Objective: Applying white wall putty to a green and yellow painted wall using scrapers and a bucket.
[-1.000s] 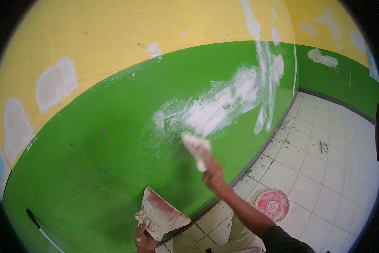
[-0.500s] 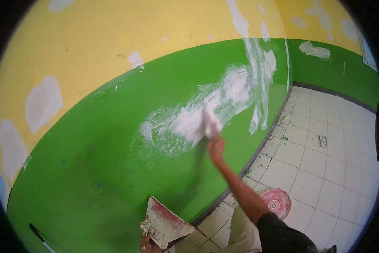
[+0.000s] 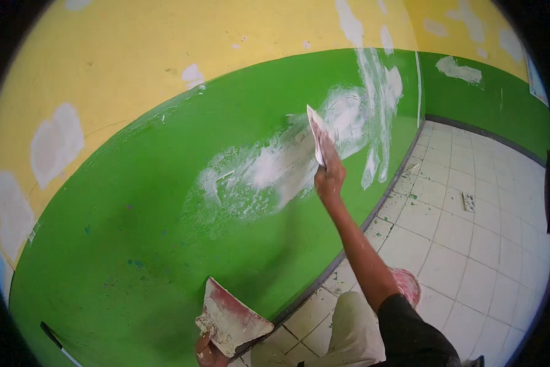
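Note:
My right hand (image 3: pixel 330 181) is closed on a putty knife (image 3: pixel 320 137), its wide blade pointing up in front of the green wall (image 3: pixel 134 208). White filler (image 3: pixel 275 165) is smeared in a slanting band beside and behind the blade; whether the blade touches the wall I cannot tell. Low down by the wall, my left hand (image 3: pixel 210 353) grips a wide putty spreader (image 3: pixel 235 319) with a reddish blade, crusted with dried filler. Its fingers show only in part at the lower edge.
A pinkish round bucket (image 3: pixel 408 286) stands on the white tiled floor (image 3: pixel 446 244), partly behind my right arm. Paint flakes lie along the dark skirting (image 3: pixel 373 220). A small block (image 3: pixel 468 202) is farther off. A dark-handled rod (image 3: pixel 58 342) shows at lower left.
My right hand has moved the putty knife away from the filler band, slightly right and up, and its blade now shows edge-on. The left hand still holds the spreader.

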A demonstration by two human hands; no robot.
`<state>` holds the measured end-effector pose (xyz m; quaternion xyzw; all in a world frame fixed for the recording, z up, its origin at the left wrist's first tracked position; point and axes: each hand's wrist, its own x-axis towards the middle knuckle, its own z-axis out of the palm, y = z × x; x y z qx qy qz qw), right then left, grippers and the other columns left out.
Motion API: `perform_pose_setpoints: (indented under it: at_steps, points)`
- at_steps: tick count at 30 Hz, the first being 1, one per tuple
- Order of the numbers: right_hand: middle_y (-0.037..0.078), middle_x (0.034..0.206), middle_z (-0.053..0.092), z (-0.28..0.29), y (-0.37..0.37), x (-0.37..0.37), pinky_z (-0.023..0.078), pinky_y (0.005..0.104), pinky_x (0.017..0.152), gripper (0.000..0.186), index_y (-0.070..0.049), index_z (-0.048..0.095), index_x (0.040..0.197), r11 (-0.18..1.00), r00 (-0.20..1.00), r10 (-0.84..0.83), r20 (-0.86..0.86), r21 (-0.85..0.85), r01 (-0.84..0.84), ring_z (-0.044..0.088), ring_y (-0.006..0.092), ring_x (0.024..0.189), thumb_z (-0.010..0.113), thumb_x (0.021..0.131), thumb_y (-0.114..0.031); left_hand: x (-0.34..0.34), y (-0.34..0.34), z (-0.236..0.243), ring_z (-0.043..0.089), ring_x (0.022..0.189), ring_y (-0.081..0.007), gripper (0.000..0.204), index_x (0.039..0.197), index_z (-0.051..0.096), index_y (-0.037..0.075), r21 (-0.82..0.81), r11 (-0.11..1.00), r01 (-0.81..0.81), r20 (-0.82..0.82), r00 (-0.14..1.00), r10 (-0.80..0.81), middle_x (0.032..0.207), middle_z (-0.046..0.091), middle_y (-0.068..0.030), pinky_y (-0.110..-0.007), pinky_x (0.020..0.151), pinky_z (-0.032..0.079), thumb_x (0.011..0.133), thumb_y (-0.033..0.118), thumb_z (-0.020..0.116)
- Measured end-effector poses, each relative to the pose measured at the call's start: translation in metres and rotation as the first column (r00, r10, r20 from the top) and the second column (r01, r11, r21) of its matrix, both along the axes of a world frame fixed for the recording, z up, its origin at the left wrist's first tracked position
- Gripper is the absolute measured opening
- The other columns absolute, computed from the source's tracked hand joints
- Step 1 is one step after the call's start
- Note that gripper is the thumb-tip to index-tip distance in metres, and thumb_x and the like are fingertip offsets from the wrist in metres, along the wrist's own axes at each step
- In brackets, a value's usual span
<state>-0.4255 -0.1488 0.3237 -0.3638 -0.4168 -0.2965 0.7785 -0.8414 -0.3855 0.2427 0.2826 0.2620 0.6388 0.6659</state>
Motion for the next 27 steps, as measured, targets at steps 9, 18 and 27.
perform_pose_setpoints:
  at_steps: [9, 18, 27]
  points:
    - [0.015, 0.122, 0.059, -0.119, 0.006, -0.034, 0.041, 0.0433, 0.101, 0.056, -0.006, 0.061, 0.117, 0.907, 0.861, 0.352, 0.367, -0.360, -0.218, 0.052, 0.0322, 0.119, 0.045, 0.067, 0.013, -0.011, 0.011, -0.029, 0.049, 0.119, -0.0338, 0.058, 0.133, 0.038, -0.003, 0.297, 0.944, 0.146, -0.135, 0.985, -0.110, 0.132, 0.047, -0.0190, -0.049, 0.100, 0.042, 0.082, 0.014, 0.058]
    - [0.020, 0.110, 0.064, -0.102, 0.002, 0.042, 0.048, 0.0319, 0.084, 0.044, -0.004, 0.056, 0.124, 0.890, 0.964, 0.046, -0.261, -0.427, -0.158, 0.063, 0.0202, 0.098, 0.048, 0.082, 0.007, -0.002, 0.017, -0.022, 0.049, 0.119, -0.0337, 0.064, 0.136, 0.034, -0.002, 0.029, 0.990, 0.136, -0.065, 0.989, -0.134, 0.133, 0.046, -0.0186, -0.048, 0.102, 0.041, 0.081, 0.017, 0.060]
    - [0.026, 0.110, 0.059, -0.096, 0.046, -0.108, 0.048, 0.0397, 0.080, 0.042, 0.003, 0.060, 0.105, 0.960, 0.950, 0.176, -0.256, -0.168, -0.223, 0.060, 0.0375, 0.098, 0.051, 0.064, 0.008, -0.001, 0.011, -0.026, 0.049, 0.120, -0.0329, 0.063, 0.136, 0.034, -0.001, 0.036, 0.991, 0.128, 0.024, 0.991, -0.129, 0.133, 0.047, -0.0185, -0.047, 0.104, 0.039, 0.080, 0.014, 0.060]
